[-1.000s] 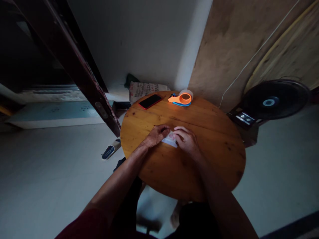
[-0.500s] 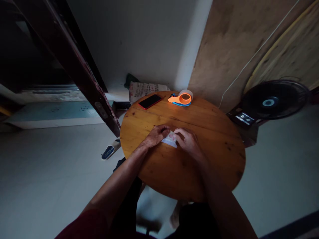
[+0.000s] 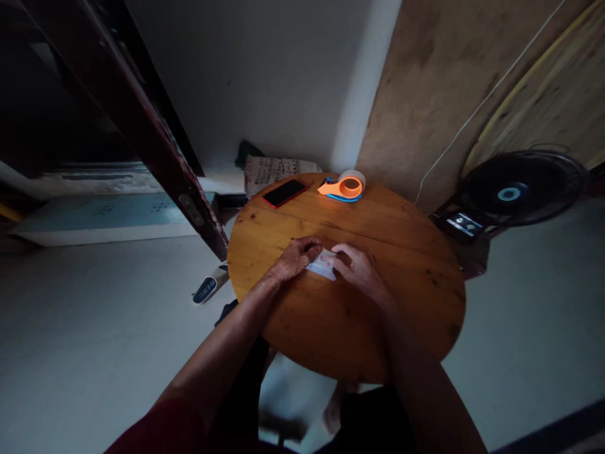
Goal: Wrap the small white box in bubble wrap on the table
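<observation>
A small whitish flat piece, perhaps paper or a plastic packet (image 3: 322, 267), with reddish marks lies on the round wooden table (image 3: 401, 271) between my hands. At its upper left edge the thumb and bent fingers of my left hand (image 3: 296, 257) are closed on it. My right hand (image 3: 360, 271) rests at the right edge, its thumb and index finger curved with a small gap between them. The thumb tip is at the piece's edge; whether it presses on it is hard to see. The other right fingers are partly hidden.
Near the table's far edge lie a red-edged phone (image 3: 284, 193) and an orange tape dispenser (image 3: 344, 188) with blue along its side. A dark fan (image 3: 509, 194) stands to the right. Behind the table sits a printed sack (image 3: 269, 171); a shoe (image 3: 208, 287) is on the floor at left.
My right fingertips have moved slightly right and come a little apart, showing more of the reddish marks. My left hand and the whitish piece stay nearly still.
</observation>
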`<action>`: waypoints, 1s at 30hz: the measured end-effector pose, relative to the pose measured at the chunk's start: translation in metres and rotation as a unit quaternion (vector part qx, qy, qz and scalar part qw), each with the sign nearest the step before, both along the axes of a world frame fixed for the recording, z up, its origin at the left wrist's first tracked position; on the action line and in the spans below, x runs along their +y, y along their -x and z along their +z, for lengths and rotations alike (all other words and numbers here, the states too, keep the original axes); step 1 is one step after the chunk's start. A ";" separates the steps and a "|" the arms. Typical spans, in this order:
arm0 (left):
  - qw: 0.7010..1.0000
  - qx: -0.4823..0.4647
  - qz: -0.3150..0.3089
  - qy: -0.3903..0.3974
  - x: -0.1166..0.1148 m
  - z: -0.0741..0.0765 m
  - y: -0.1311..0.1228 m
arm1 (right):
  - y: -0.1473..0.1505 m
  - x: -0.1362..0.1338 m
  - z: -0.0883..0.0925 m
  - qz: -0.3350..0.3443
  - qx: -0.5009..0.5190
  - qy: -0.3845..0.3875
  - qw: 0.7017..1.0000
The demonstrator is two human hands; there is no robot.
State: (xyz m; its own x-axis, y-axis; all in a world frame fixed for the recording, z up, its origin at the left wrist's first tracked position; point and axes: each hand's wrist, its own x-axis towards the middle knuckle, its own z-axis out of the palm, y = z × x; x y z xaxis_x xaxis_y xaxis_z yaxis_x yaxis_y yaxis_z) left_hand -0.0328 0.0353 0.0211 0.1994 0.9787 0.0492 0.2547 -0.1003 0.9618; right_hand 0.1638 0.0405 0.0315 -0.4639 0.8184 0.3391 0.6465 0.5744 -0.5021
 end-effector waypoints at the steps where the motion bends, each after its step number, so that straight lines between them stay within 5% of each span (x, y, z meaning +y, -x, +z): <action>1: 1.000 0.000 -0.001 0.001 0.000 0.000 0.000 | 0.000 -0.001 0.000 0.006 -0.002 0.008 1.000; 30: 1.000 -0.015 -0.007 0.008 -0.001 -0.001 -0.001 | 0.000 -0.001 0.003 0.019 -0.002 0.002 1.000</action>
State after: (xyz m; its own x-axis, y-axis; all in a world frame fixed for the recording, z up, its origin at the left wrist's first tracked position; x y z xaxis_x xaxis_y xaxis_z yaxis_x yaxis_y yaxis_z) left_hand -0.0321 0.0347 0.0205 0.2110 0.9767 0.0397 0.2244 -0.0879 0.9705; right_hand 0.1638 0.0398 0.0342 -0.4960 0.8014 0.3342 0.6268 0.5968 -0.5010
